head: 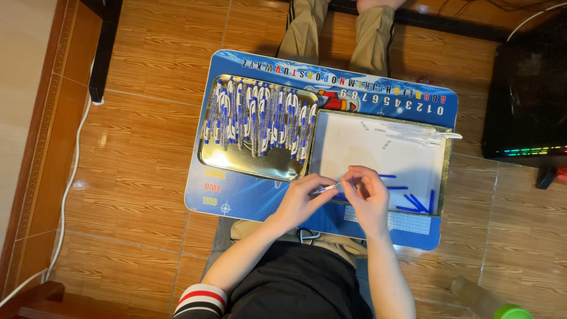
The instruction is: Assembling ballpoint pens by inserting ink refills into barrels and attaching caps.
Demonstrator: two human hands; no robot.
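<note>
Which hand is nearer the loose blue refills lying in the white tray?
Right. The right hand is over the white tray, just beside the blue refills. The left hand sits farther away, at the tray's near-left corner, both pinching a clear pen barrel.

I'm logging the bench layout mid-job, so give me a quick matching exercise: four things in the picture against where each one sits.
Things:
1. Blue-and-white assembled pens
2. Loose blue pen caps
3. Clear plastic pen barrels
4. Thin clear pen part

Places:
A. Far edge of the white tray
B. Between left hand and right hand
C. Silver metal tray
D. Near right corner of the white tray

Pairs: 1-C, 2-D, 3-A, 4-B
</note>
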